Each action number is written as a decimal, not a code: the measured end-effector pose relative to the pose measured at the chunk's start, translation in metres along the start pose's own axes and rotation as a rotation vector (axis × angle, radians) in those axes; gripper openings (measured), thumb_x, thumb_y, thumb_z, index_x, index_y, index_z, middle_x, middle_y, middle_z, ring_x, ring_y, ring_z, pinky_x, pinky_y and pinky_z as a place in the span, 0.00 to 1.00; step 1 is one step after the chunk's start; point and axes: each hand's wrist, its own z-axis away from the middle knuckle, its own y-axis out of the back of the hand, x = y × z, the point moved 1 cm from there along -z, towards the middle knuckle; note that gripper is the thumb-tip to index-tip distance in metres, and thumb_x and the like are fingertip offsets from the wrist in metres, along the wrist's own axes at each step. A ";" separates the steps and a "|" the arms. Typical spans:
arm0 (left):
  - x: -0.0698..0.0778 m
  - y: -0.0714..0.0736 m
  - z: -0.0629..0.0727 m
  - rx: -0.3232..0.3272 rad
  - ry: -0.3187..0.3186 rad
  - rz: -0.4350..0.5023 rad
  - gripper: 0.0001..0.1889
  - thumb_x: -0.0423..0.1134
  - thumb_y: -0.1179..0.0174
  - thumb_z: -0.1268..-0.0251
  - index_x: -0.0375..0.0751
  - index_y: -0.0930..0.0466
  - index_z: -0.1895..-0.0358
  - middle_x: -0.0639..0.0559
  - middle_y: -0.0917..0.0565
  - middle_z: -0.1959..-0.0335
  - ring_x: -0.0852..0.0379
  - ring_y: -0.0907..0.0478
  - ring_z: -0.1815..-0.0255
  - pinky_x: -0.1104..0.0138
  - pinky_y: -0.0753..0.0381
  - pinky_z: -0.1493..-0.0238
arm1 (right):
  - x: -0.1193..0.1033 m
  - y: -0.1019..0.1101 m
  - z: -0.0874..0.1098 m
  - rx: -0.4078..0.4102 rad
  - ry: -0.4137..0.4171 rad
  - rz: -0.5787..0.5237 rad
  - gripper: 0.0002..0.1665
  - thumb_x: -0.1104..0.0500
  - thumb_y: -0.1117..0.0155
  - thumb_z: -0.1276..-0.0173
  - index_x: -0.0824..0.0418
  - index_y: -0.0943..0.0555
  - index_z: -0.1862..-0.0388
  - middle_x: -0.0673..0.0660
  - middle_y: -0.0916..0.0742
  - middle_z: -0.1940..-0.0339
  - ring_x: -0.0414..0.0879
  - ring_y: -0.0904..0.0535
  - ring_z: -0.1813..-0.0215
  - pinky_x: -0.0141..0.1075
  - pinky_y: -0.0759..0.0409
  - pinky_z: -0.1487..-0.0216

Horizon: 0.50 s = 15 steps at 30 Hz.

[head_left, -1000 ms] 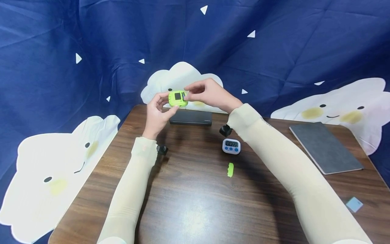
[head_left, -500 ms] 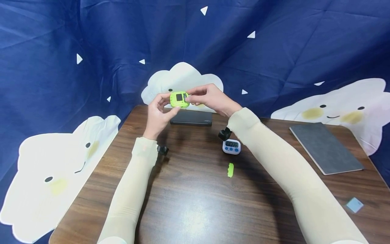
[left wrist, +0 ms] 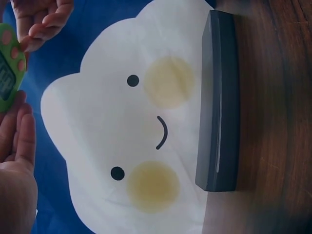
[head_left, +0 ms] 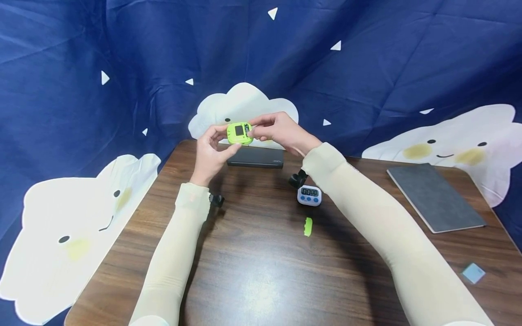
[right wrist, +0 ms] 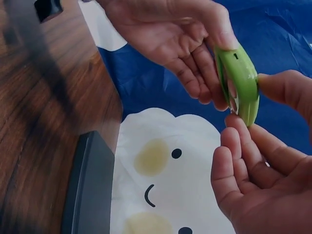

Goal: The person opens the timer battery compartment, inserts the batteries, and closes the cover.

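A lime-green digital timer [head_left: 239, 133] is held up above the far end of the table, its back facing the head camera. A compartment at its right side lies uncovered, with small inner parts showing. My left hand [head_left: 210, 153] grips the timer's left side, thumb at the lower edge. My right hand [head_left: 279, 131] pinches at the right side, thumb over the uncovered compartment and fingers behind; the thumb hides part of it. In the left wrist view the timer's front shows pink buttons and a display. A small green cover [head_left: 308, 227] lies on the table.
A white digital timer [head_left: 309, 196] with blue buttons stands below my right wrist. Behind the hands is a black box [head_left: 255, 158]. A grey notebook [head_left: 435, 198] and a small light-blue square [head_left: 474, 273] lie at the right of the wooden table [head_left: 244, 244]. Blue cloth hangs behind.
My right hand's fingers have come down and closed in on the timer's right side, and its wrist has shifted slightly left. The timer stays nearly in place in my left hand.
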 end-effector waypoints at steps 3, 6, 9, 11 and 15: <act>-0.001 0.000 0.000 0.003 0.016 -0.010 0.28 0.22 0.24 0.41 0.21 0.19 0.37 0.57 0.11 0.43 0.60 0.13 0.47 0.73 0.14 0.40 | -0.002 -0.001 -0.001 0.011 -0.015 0.013 0.27 0.59 0.27 0.26 0.62 0.13 0.30 0.59 0.10 0.35 0.49 0.14 0.44 0.40 0.14 0.37; -0.003 0.000 -0.001 0.003 0.021 -0.018 0.28 0.22 0.24 0.41 0.21 0.20 0.37 0.55 0.11 0.42 0.59 0.13 0.46 0.73 0.14 0.40 | -0.004 -0.002 -0.002 0.022 -0.021 0.031 0.26 0.60 0.28 0.26 0.62 0.13 0.31 0.59 0.10 0.37 0.47 0.15 0.46 0.43 0.14 0.36; -0.005 -0.001 -0.002 -0.003 0.013 -0.016 0.28 0.22 0.24 0.41 0.21 0.20 0.36 0.55 0.11 0.41 0.59 0.13 0.46 0.72 0.14 0.40 | -0.004 -0.001 0.001 0.042 -0.025 0.044 0.25 0.58 0.27 0.24 0.61 0.13 0.30 0.59 0.10 0.37 0.48 0.15 0.47 0.42 0.14 0.37; -0.005 -0.003 -0.002 -0.008 0.008 -0.009 0.28 0.22 0.24 0.41 0.21 0.20 0.36 0.56 0.11 0.42 0.59 0.13 0.45 0.72 0.14 0.38 | -0.003 0.001 0.006 0.061 -0.024 0.069 0.26 0.55 0.27 0.22 0.60 0.13 0.29 0.59 0.10 0.36 0.49 0.15 0.45 0.41 0.14 0.38; -0.006 -0.003 -0.001 -0.011 0.011 -0.003 0.28 0.23 0.24 0.41 0.21 0.20 0.37 0.61 0.11 0.43 0.60 0.13 0.46 0.72 0.13 0.39 | 0.003 0.007 0.028 0.107 -0.003 0.162 0.27 0.50 0.24 0.23 0.59 0.13 0.29 0.58 0.10 0.36 0.49 0.15 0.41 0.40 0.16 0.38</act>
